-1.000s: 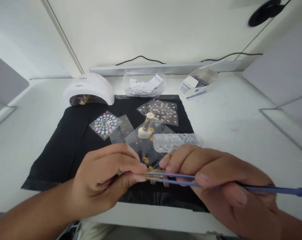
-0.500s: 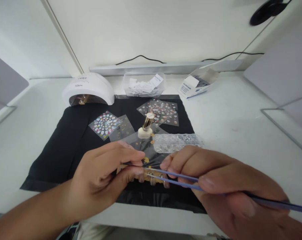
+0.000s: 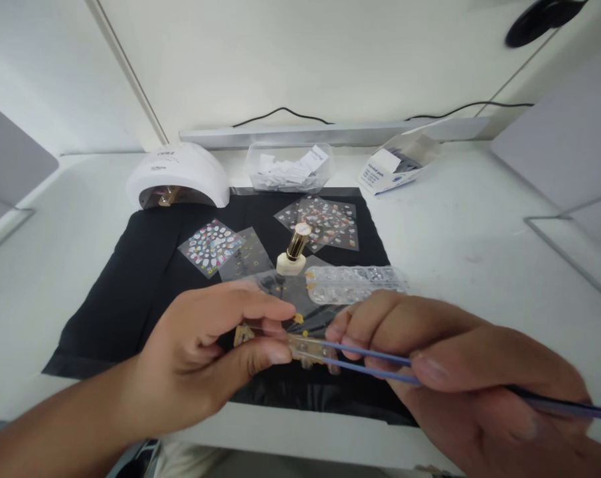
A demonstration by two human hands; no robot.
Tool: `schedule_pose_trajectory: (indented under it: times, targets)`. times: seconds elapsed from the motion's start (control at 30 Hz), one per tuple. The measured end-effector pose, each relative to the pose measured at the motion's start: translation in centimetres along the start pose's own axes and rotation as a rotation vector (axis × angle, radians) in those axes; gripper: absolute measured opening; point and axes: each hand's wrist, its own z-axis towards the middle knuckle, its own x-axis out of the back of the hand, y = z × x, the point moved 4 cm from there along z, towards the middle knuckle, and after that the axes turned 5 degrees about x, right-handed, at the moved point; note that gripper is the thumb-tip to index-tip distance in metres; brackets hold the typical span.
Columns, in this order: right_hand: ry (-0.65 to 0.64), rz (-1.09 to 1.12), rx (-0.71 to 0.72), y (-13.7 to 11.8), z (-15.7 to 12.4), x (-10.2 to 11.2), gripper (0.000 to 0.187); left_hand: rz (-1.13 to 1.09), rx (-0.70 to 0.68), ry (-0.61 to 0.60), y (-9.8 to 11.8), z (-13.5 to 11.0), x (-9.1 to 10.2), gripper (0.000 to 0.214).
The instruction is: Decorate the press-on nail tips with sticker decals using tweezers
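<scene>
My left hand (image 3: 205,358) is closed, thumb and fingers pinching a clear strip of pale artificial nails (image 3: 305,346) above the near edge of a black mat (image 3: 131,279). My right hand (image 3: 454,372) is closed on blue tweezers (image 3: 380,362), whose tips meet the strip just right of my left thumb. A clear sheet with small yellow stickers (image 3: 290,299) lies on the mat right behind both hands.
On the mat stand a small gold-topped nail stand (image 3: 293,252), three sticker sheets (image 3: 213,244) (image 3: 243,260) (image 3: 320,219) and a clear rhinestone case (image 3: 354,282). Behind are a white nail lamp (image 3: 178,176), a clear tub of paper pads (image 3: 287,166) and an open white box (image 3: 394,162).
My left thumb and forefinger have opened slightly around the strip. The tweezers have shifted a little to the right and tilted; both hands stay over the mat's near edge.
</scene>
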Motion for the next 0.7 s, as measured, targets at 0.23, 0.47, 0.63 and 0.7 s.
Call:
schedule_pose_trajectory:
  times: [0.23,0.47,0.63,0.7]
  targets:
    - [0.036,0.023,-0.006,0.26,0.13,-0.18,0.021,-0.052,-0.006,0.025,-0.25,-0.28,-0.08,0.026]
    - [-0.055,-0.02,0.035,-0.05,0.34,-0.25,0.023,-0.053,-0.004,0.043,-0.34,-0.36,-0.17,0.034]
    - [-0.071,-0.103,0.072,-0.09,-0.15,0.03,0.024,-0.014,0.017,0.051,-0.43,-0.52,-0.32,0.03]
    - [-0.078,-0.106,0.056,-0.15,-0.35,-0.06,0.025,-0.005,0.031,0.069,-0.49,-0.58,-0.38,0.029]
